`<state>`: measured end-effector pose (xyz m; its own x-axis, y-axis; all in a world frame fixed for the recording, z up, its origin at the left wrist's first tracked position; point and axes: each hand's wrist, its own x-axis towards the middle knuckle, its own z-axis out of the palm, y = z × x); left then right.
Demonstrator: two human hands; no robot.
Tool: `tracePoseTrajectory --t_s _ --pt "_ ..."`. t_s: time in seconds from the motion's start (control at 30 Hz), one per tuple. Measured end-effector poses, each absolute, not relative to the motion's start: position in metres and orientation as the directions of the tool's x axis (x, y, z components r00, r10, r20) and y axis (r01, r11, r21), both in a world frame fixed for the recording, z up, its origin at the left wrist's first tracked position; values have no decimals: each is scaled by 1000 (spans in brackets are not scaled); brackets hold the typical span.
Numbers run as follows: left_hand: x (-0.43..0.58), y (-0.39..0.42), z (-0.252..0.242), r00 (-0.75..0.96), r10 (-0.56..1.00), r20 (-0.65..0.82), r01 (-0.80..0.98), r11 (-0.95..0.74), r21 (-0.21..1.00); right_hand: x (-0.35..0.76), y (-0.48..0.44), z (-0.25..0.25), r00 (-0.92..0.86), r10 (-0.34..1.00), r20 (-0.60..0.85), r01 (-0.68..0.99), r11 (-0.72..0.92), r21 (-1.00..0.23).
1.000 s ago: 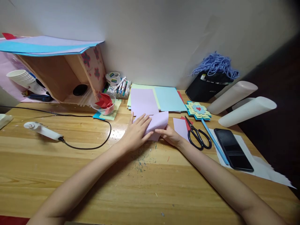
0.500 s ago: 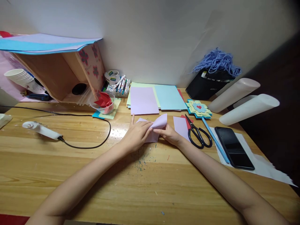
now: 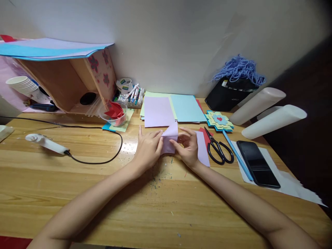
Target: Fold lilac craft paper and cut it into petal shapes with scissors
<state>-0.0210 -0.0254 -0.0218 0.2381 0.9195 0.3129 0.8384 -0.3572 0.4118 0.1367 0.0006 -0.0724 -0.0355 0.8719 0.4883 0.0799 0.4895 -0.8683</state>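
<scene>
A small sheet of lilac paper (image 3: 169,141) is bent, its upper corner standing up between my two hands. My left hand (image 3: 148,147) holds its left side down on the table, fingers closed over it and one finger sticking out. Close to the paper's right edge is my right hand (image 3: 189,147), its thumb and fingers apart in a curve, with the thumb tip in front of the paper. Beside that hand lie another lilac piece (image 3: 203,148), a red piece (image 3: 205,135) and black-handled scissors (image 3: 219,148).
Behind my hands lie larger lilac (image 3: 158,111) and pale blue sheets (image 3: 187,108). A clear cup (image 3: 114,114) with red folded paper stands left of them. A white corded tool (image 3: 46,143) lies at left, a phone (image 3: 258,164) and blue stick (image 3: 237,155) at right.
My right hand has opened its pinch, with its fingers now spread in a curve. The paper's raised corner and my left hand have shifted slightly left.
</scene>
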Motion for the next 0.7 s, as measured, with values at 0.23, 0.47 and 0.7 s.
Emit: tracePoseTrajectory --t_s 0.23,0.47,0.7 --pt "-18 -30 -23 222 906 362 868 -352 350 140 -4 -68 -108 751 652 373 638 -673" --pt "-15 -32 -26 237 885 400 874 -374 310 139 -8 -69 -48 691 721 497 643 -584" --pt "-13 -34 -28 239 880 411 867 -384 317 139 -10 -68 -146 679 719 445 695 -565"
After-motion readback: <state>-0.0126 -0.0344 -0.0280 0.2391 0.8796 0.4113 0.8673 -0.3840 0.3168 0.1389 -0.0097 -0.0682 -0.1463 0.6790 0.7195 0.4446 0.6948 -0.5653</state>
